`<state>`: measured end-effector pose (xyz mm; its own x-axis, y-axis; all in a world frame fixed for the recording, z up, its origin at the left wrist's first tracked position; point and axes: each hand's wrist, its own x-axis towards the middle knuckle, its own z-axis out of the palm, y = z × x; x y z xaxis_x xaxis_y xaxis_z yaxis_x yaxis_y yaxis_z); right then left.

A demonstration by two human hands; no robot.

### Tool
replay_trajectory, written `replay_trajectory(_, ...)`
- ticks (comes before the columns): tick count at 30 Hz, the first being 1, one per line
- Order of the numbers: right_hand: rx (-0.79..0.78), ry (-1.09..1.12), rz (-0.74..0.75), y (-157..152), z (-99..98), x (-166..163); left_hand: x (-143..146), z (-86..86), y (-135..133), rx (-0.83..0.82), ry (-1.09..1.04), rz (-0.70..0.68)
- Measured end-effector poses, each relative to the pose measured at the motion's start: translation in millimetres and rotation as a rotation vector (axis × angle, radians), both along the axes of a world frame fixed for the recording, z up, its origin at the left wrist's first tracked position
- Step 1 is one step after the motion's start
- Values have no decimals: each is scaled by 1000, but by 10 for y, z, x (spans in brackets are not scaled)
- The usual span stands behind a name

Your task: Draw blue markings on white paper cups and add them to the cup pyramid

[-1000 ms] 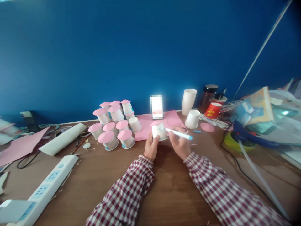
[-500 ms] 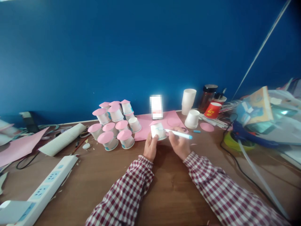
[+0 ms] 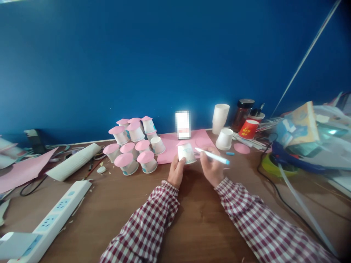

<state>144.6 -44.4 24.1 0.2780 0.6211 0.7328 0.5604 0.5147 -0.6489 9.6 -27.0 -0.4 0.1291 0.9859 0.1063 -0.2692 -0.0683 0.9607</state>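
Observation:
My left hand (image 3: 176, 173) is closed around a white paper cup (image 3: 187, 154) held upside down, with blue marks drawn on its side. A bit of pink shows at the cup's top. Between the fingers of my right hand (image 3: 212, 168) is a white marker (image 3: 215, 156) with a light blue end. Its tip points at the cup, with a small gap between them. Under and behind the hands lies a sheet of pink paper (image 3: 171, 148). The blue marker cap (image 3: 230, 153) rests on the table to the right.
Several upturned cups with pink cone tops (image 3: 124, 160) stand at the left. A power strip (image 3: 59, 212) and a white ridged roll (image 3: 73, 162) lie farther left. White cups (image 3: 224, 139), a red cup (image 3: 249, 128), a dark-lidded jar (image 3: 244, 113) and a yellow tape roll (image 3: 278, 165) are on the right.
My right hand has drawn the marker slightly right, away from the cup. The cup has turned a little in my left hand, showing more of its blue marks.

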Motion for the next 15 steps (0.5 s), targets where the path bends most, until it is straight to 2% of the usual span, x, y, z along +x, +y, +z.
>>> replay_trajectory(7, 60, -231, 39, -46, -13, -29, -12, -24, 2, 41, 94, 0)
replay_trajectory(15, 48, -238, 44, -39, -3, -28, -13, -28, 9, 91, 195, 29)
